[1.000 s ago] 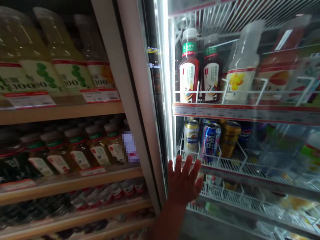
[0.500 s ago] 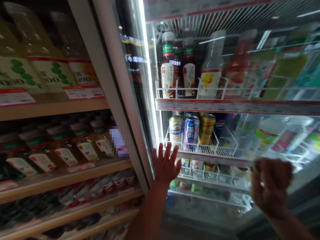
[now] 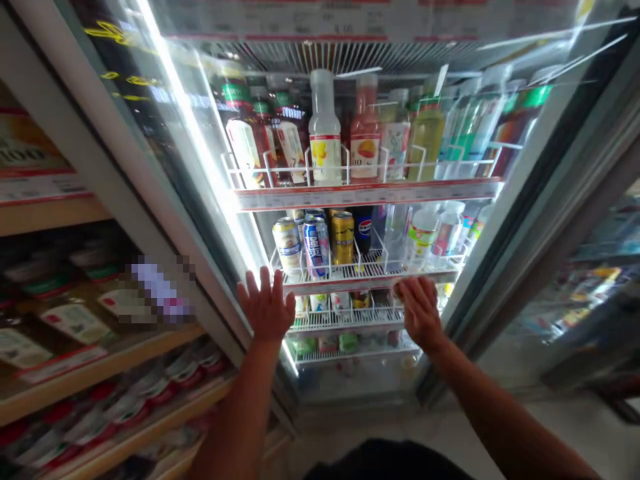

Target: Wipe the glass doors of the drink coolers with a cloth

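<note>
My left hand (image 3: 267,310) is raised with its fingers spread, just in front of the left side of a lit drinks fridge (image 3: 350,197). It holds nothing. My right hand (image 3: 421,312) is closed, its fingers curled in front of the fridge's lower shelves; whatever may be inside them is hidden. Between the hands, farther back, a white can (image 3: 287,245), a blue can (image 3: 315,247) and a gold can (image 3: 343,238) stand on a wire shelf. A dark blue Pepsi (image 3: 364,228) is beside them. Whether either hand touches the fridge front, I cannot tell.
Juice bottles, one with a yellow fruit label (image 3: 325,130), fill the fridge shelf above. To the left, a wooden shelf (image 3: 120,360) carries more bottles and small tubs. The fridge's right frame (image 3: 505,220) slants upward. Pale floor (image 3: 575,427) shows at the lower right.
My view has swung right, so the whole fridge is now centred. My right hand has moved inward, closer to the shelves. The left hand stays spread.
</note>
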`<state>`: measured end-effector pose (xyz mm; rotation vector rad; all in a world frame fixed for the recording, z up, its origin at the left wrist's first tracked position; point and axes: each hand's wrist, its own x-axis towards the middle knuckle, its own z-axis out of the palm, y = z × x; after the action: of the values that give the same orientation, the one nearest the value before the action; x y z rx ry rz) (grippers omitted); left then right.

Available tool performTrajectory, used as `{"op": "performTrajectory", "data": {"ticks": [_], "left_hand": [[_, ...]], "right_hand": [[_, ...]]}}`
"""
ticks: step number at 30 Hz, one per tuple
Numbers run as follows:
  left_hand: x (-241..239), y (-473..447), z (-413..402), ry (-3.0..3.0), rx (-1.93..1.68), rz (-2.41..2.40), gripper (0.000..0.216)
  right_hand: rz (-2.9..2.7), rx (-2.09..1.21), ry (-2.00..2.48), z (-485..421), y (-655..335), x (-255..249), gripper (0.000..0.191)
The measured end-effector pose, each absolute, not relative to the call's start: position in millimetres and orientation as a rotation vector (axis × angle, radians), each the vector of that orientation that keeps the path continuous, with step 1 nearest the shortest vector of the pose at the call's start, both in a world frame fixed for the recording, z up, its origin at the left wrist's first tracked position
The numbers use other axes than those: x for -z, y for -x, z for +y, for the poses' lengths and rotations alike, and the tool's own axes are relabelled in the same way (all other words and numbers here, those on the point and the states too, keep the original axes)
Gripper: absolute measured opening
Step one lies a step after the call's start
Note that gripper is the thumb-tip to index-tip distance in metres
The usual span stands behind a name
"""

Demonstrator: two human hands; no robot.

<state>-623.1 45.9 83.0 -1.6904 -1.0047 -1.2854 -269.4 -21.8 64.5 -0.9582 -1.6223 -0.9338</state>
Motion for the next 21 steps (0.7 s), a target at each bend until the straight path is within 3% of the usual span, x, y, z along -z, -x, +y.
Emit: {"op": "performTrajectory", "data": {"ticks": [8, 15, 21], "left_hand": [[-56, 626, 49, 1.671, 1.273, -0.995, 0.074], [-55, 628, 52, 1.689, 1.301, -0.987, 0.073], [-54, 628, 51, 1.685, 1.304, -1.0, 0.073]], "right_hand": [[-1.328, 0.943, 0.99, -16, 236, -100, 0.062], [-1.679, 0.914, 1.008, -24, 277, -48, 0.067], [-1.414, 0.906, 0.953, -13, 261, -104, 0.068]]}}
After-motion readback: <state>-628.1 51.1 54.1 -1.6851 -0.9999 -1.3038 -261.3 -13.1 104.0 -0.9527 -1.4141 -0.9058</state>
